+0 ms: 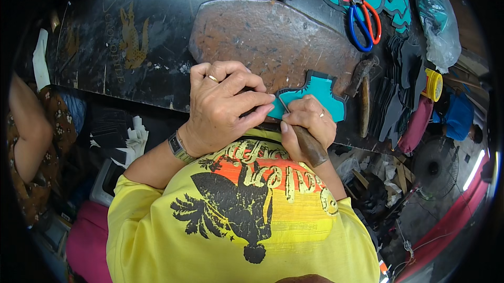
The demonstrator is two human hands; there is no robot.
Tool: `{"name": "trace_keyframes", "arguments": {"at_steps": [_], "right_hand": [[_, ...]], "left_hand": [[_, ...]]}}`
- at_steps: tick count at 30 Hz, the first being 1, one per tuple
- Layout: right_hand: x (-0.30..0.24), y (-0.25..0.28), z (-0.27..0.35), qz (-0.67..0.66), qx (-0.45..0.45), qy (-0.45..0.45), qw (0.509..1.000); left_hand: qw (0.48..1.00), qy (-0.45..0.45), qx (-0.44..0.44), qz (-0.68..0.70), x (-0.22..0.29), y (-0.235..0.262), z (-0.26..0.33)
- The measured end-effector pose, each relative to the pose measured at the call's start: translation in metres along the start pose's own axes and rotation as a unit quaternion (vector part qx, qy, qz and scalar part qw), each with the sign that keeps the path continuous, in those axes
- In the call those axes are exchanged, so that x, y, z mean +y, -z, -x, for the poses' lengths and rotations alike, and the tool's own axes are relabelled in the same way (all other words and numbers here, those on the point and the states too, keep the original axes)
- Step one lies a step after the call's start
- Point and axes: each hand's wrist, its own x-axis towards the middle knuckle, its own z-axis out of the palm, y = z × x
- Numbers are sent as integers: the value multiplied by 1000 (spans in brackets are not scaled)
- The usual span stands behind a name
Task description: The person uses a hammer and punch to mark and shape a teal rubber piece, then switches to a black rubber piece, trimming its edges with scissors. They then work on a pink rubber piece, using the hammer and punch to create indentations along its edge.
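Hands of the person come close together over the near part of a brown board. Left hand arches with bent fingers, and its thumb and index finger touch the left end of a teal piece; if they clamp it, I cannot tell. Right hand is closed around a tool with wooden handle, whose thin metal part points far and left, down to the piece.

The near edge of the black table passes just beside both hands. On the far side, the worn surface of the board gives wide room. On the right, the room is narrower: a hammer-like tool lies near, then stacked black pieces. Scissors with blue and red handles lie farther, to the right.

The teal piece lies at the near right of the board, partly hidden under the right hand. It looks flat, with a black border, and small cuts are seen along its inward curve.
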Motion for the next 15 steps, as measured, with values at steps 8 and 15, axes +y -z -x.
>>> {"name": "trace_keyframes", "arguments": {"at_steps": [8,15], "right_hand": [[-2,4,2,-61,32,-14,998],[-2,3,0,-40,20,-32,998]], "left_hand": [[1000,-7,2,-5,2,-2,0],[1000,-8,1,-8,1,-2,0]]}}
